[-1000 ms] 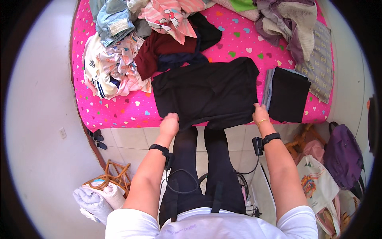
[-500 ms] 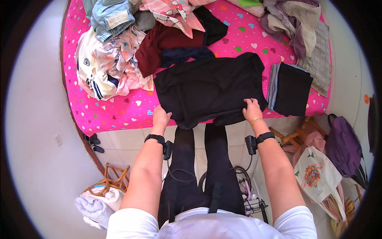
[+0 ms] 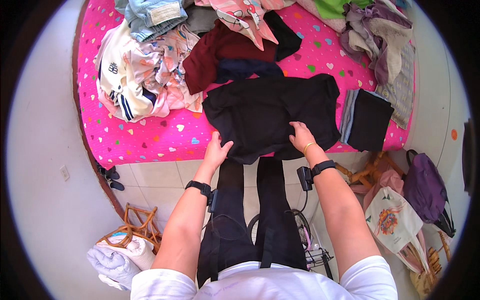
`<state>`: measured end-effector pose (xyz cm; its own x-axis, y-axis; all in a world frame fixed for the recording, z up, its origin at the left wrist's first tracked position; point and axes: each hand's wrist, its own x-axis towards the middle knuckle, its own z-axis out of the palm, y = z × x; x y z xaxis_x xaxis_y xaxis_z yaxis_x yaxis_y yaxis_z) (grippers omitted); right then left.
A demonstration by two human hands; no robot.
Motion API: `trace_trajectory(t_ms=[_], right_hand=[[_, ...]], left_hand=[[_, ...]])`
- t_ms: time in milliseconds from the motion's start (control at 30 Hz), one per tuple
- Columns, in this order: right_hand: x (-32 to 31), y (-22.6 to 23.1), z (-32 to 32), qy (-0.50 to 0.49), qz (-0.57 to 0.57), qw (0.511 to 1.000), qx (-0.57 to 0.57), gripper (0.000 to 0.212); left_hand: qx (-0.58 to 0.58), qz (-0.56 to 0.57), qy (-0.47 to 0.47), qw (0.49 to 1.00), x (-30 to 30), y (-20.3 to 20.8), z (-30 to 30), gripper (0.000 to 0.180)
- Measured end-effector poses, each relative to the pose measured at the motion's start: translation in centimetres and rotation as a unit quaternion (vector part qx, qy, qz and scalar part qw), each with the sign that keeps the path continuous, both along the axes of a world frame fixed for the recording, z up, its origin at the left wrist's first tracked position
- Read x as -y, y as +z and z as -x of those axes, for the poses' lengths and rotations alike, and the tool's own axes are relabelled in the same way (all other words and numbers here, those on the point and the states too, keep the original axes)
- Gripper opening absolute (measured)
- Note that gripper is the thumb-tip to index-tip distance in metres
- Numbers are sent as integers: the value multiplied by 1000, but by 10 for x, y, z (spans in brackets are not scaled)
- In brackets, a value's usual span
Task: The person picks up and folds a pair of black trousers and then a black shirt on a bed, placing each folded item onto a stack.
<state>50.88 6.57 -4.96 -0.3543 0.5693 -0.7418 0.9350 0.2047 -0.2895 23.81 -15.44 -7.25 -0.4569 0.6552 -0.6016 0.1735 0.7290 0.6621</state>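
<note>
A black garment [image 3: 270,115], which looks like a shirt, lies spread and slightly rumpled along the near edge of the bed. My left hand [image 3: 217,151] is at its lower left corner, thumb held apart from the fingers, with nothing visibly gripped. Over the garment's lower right part is my right hand [image 3: 302,137], its fingers and thumb apart. Whether its fingertips touch the cloth I cannot tell. To the right lies a stack of folded clothes [image 3: 371,120], black on top with blue-grey edges showing.
The pink heart-patterned bedspread [image 3: 150,145] carries a heap of white and pink clothes [image 3: 135,75], a maroon garment [image 3: 210,60] and light-blue denim [image 3: 155,17]. Grey-purple cloth [image 3: 380,40] lies far right. Bags [image 3: 425,185] stand beside the bed at right, a rattan piece [image 3: 140,225] at left.
My right hand has shifted left across the black garment, away from its right side. My left hand has moved slightly right and lower. The whole view has shifted a little.
</note>
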Motion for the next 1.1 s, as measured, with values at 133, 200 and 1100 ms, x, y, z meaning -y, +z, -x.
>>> trace_trajectory(t_ms=[133, 200, 1100], right_hand=[[-5, -6, 6, 1, 10, 1000, 0, 62], [-8, -10, 4, 9, 18, 1000, 4, 63], [-152, -33, 13, 48, -73, 996, 12, 40]], left_hand=[[-103, 95, -93, 986, -4, 40, 16, 45], [-170, 170, -134, 961, 0, 51, 25, 45], [-279, 118, -304, 904, -168, 6, 24, 58]])
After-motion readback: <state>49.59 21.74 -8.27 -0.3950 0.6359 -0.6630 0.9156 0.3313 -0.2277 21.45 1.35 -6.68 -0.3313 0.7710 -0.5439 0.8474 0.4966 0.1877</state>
